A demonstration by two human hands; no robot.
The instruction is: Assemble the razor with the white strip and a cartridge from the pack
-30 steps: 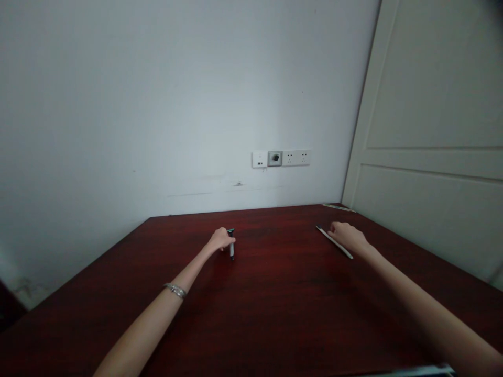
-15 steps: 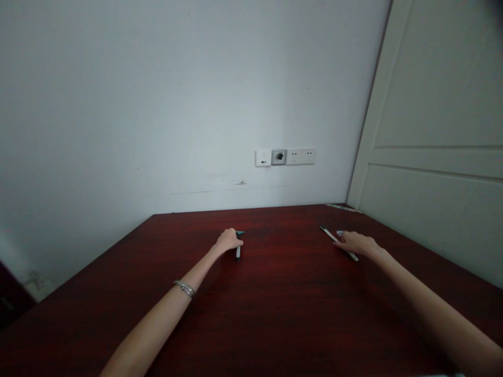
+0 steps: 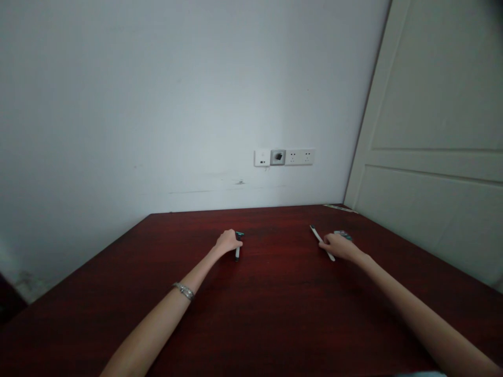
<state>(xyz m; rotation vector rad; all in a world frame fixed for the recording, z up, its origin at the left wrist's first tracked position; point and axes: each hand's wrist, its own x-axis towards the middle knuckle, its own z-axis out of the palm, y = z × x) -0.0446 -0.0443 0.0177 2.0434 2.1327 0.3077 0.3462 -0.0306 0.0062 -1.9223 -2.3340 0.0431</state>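
Note:
My left hand [image 3: 228,241] is closed around a slim white-and-black pen-like stick [image 3: 237,252], whose lower end points toward me. A small teal piece [image 3: 240,233] shows at the top of that hand; whether it belongs to the stick I cannot tell. Farther right, my right hand [image 3: 337,246] pinches a long white stick with a dark tip [image 3: 315,232]. This one slants, its dark tip toward the wall and its pale end below my fingers. Just behind the right hand lies a small clear-and-teal item [image 3: 343,234], partly hidden by the hand.
Both hands are over a dark red wooden table [image 3: 251,314]. A white wall with sockets [image 3: 299,156] rises at its back edge, and a pale panelled door [image 3: 436,204] borders the right side. A thin pale strip [image 3: 340,208] lies in the back right corner.
My right hand has moved left with the white stick, which now slants more steeply. More of the clear-and-teal item shows behind it. The left hand has stayed almost still.

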